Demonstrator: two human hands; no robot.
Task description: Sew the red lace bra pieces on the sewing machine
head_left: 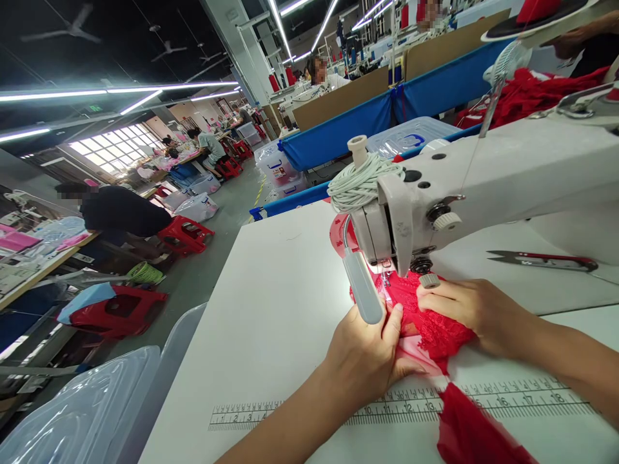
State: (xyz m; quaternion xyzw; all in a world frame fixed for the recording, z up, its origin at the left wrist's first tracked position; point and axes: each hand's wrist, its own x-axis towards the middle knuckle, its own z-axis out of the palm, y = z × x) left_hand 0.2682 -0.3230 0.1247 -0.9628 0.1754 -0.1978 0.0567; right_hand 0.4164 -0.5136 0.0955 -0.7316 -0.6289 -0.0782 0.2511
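Observation:
A red lace garment [435,332] lies under the needle of a white sewing machine [483,187] on a white table [280,309]. My left hand [367,354] grips the near edge of the lace, fingers curled with the thumb pressing the fabric just left of the presser foot. My right hand [467,309] lies on the lace to the right of the needle, fingers closed together and pressing the fabric down. More red fabric [478,432] trails off the table's front edge. A coil of white cord [360,183] sits on top of the machine head.
Red-handled thread snips [546,260] lie on the table behind my right arm. A printed ruler [507,394] runs along the table front. Clear plastic bins [82,412] stand at lower left. Other people sit at benches along the aisle, with red stools [186,233].

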